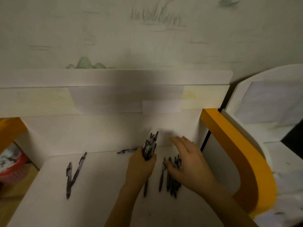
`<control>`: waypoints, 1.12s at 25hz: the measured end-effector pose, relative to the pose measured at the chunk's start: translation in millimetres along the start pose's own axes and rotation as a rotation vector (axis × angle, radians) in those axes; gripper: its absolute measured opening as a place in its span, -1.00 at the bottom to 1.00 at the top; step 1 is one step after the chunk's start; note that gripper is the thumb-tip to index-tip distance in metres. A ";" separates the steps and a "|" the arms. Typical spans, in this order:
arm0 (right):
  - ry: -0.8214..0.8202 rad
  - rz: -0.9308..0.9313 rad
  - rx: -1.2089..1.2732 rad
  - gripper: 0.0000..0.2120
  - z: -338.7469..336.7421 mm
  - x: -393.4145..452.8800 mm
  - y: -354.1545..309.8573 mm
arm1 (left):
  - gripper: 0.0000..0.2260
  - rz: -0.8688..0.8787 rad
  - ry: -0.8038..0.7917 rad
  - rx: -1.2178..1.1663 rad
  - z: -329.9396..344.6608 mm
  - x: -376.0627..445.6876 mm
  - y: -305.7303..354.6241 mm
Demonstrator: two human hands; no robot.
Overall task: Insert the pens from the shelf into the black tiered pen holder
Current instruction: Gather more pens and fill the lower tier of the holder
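Observation:
My left hand [140, 167] grips a bundle of black pens [150, 145] that stick up and away from the fist. To its right, my right hand [188, 159] hovers with fingers spread over a loose group of black pens [170, 179] lying on the white shelf [105, 185]; its thumb touches them. Two more pens [73, 174] lie crossed in a V at the shelf's left, and one single pen [126, 151] lies along the back edge. The black tiered pen holder is not in view.
A white back panel [98, 133] rises behind the shelf. An orange curved side panel [237, 153] bounds it on the right. At lower left a red basket [13, 167] sits in a compartment. The wall above carries pale green drawings.

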State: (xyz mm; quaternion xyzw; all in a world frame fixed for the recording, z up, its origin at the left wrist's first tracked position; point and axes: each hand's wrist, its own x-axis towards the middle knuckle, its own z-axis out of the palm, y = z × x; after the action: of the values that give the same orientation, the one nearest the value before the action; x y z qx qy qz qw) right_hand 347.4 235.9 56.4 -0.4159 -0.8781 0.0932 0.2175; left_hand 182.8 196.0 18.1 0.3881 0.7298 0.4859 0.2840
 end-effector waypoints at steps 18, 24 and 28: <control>0.540 0.193 -0.251 -0.31 -218.7 -144.4 79.4 | -0.93 0.527 -0.329 -0.182 98.9 -135.8 231.5; 0.576 0.354 -0.281 -0.28 -295.2 -246.6 175.9 | -0.92 0.543 -0.513 -0.195 236.2 -220.1 288.8; 0.536 0.410 -0.312 -0.29 -332.2 -306.4 243.6 | -0.88 0.525 -0.593 -0.218 320.3 -266.3 308.5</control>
State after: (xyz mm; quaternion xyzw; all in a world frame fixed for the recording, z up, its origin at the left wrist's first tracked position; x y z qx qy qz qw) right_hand 839.5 149.1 174.1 -0.6211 -0.6919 -0.1124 0.3506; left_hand 669.1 198.1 197.4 0.6522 0.4367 0.4832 0.3879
